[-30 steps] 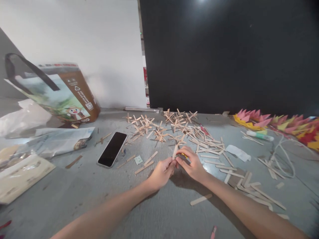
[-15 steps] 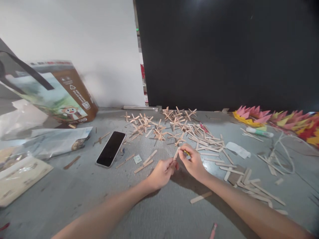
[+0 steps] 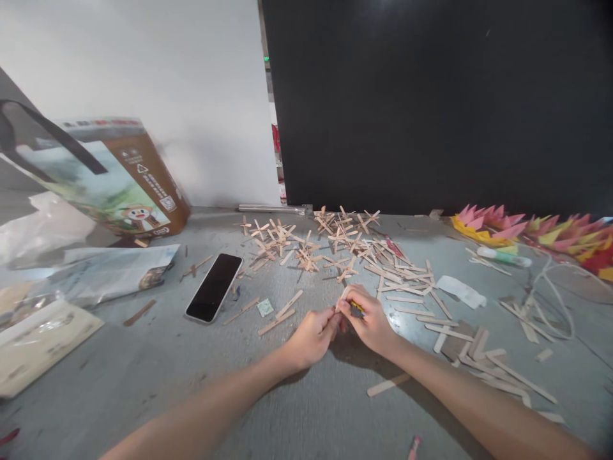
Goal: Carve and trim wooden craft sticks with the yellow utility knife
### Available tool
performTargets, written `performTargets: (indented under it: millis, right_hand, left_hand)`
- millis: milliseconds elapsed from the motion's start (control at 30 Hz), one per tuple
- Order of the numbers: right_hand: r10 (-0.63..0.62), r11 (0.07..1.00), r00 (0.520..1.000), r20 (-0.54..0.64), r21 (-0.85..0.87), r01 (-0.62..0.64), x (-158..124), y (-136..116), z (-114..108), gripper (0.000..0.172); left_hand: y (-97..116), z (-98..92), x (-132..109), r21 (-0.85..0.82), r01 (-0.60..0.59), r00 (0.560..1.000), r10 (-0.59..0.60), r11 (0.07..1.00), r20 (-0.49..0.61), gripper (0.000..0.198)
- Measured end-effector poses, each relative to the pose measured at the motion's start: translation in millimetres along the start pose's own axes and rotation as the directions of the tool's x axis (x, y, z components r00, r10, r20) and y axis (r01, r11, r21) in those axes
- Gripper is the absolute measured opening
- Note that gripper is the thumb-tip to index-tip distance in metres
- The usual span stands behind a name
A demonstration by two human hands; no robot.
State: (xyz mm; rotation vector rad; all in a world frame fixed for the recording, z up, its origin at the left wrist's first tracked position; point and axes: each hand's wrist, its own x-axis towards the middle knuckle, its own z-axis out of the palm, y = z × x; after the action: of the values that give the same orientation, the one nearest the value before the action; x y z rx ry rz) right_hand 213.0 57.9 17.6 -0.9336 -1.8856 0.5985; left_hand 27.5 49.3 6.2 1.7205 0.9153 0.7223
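Pinched in my left hand is a pale wooden craft stick, pointing up and away from me. My right hand is closed round a small yellow-and-black tool; most of it is hidden by the fingers, so I cannot tell its kind. The two hands meet at the stick, the right fingertips lying against it. Just beyond them are craft sticks crossed into star shapes. One loose stick lies below my right wrist.
A phone lies left of my hands. Loose craft sticks spread to the right, near a white cable, a glue stick and folded-paper pieces. A brown printed bag and plastic packets are at the left.
My right hand has moved slightly down and toward me along the craft stick, its fingers now nearer my left fingers. My left hand keeps hold of the stick.
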Motion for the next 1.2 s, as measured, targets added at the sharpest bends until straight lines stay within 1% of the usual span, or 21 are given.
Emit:
performTargets:
  millis: [67,233,300,367,400,433,467,500,533,600,667,700,767,833,900,967,1033,1100,1200]
  right_hand:
    - [0.001,1.000,1.000,-0.017,-0.002,-0.001,-1,2,0,0.030]
    - [0.050,0.999,0.993,-0.108,-0.009,-0.051,-3,5,1,0.032]
    - [0.033,0.999,0.993,-0.113,0.002,-0.033,-3,2,0,0.030]
    - [-0.039,0.999,0.990,-0.135,-0.004,0.039,-3,0,-1,0.022]
    - [-0.098,0.995,0.983,-0.156,-0.026,0.096,-3,-2,-1,0.016]
    - [-0.171,0.985,0.969,-0.180,-0.065,0.162,-4,-2,-3,0.010]
    - [-0.251,0.966,0.948,-0.198,-0.118,0.231,-4,-2,-4,0.011]
    - [-0.329,0.938,0.922,-0.204,-0.182,0.295,-5,-1,-5,0.017]
    - [-0.400,0.904,0.897,-0.191,-0.247,0.350,-6,0,-7,0.023]
    - [-0.490,0.826,0.867,-0.090,-0.364,0.430,-8,2,-11,0.031]
    - [-0.522,0.752,0.850,0.063,-0.437,0.494,-9,4,-14,0.032]
    - [-0.520,0.723,0.844,0.134,-0.457,0.518,-9,4,-14,0.032]
    - [-0.497,0.691,0.834,0.240,-0.471,0.548,-9,5,-14,0.032]
    - [-0.469,0.697,0.836,0.285,-0.462,0.548,-9,6,-12,0.036]
    - [-0.432,0.746,0.861,0.270,-0.428,0.509,-10,8,-10,0.040]
    - [-0.376,0.820,0.904,0.203,-0.382,0.427,-10,10,-9,0.040]
    - [-0.321,0.881,0.936,0.146,-0.317,0.352,-11,12,-9,0.040]
    - [-0.285,0.917,0.950,0.130,-0.251,0.309,-11,13,-9,0.038]
    - [-0.222,0.950,0.965,0.138,-0.195,0.246,-11,13,-9,0.034]
  left_hand:
    - [1,-0.4,-1,-0.005,0.002,1.000,-0.002,1.000,0.003,0.040]
    - [4,-1.2,-3,-0.002,0.020,1.000,-0.020,1.000,0.013,0.042]
    - [3,-0.6,-2,-0.027,0.042,0.999,-0.042,0.999,0.007,0.043]
    - [1,0.4,0,-0.143,0.063,0.998,-0.067,0.988,-0.017,0.039]
    - [1,0.9,1,-0.233,0.066,0.996,-0.078,0.970,-0.042,0.037]
    - [0,1.3,3,-0.331,0.063,0.993,-0.092,0.942,-0.074,0.039]
    - [0,1.4,4,-0.419,0.053,0.987,-0.110,0.906,-0.114,0.045]
    - [-1,1.3,6,-0.480,0.046,0.981,-0.131,0.876,-0.145,0.050]
    - [-1,0.9,7,-0.516,0.045,0.977,-0.147,0.855,-0.157,0.049]
    - [-1,-0.3,8,-0.519,0.066,0.982,-0.148,0.852,-0.118,0.049]
    - [-1,-1.6,8,-0.470,0.078,0.991,-0.119,0.880,-0.059,0.057]
    - [-1,-2.2,8,-0.443,0.070,0.994,-0.100,0.894,-0.045,0.059]
    - [-1,-2.8,7,-0.425,0.044,0.996,-0.070,0.904,-0.047,0.054]
    - [-1,-2.8,7,-0.439,0.023,0.996,-0.056,0.898,-0.062,0.047]
    - [-1,-2.4,7,-0.465,0.029,0.995,-0.070,0.885,-0.072,0.045]
    - [-2,-1.7,7,-0.508,0.044,0.991,-0.104,0.860,-0.089,0.045]
    - [-3,-0.6,7,-0.565,0.043,0.987,-0.124,0.824,-0.106,0.045]
    - [-4,0.8,8,-0.602,0.003,0.986,-0.103,0.799,-0.131,0.046]
    - [-5,2.1,9,-0.596,-0.051,0.990,-0.039,0.802,-0.137,0.046]
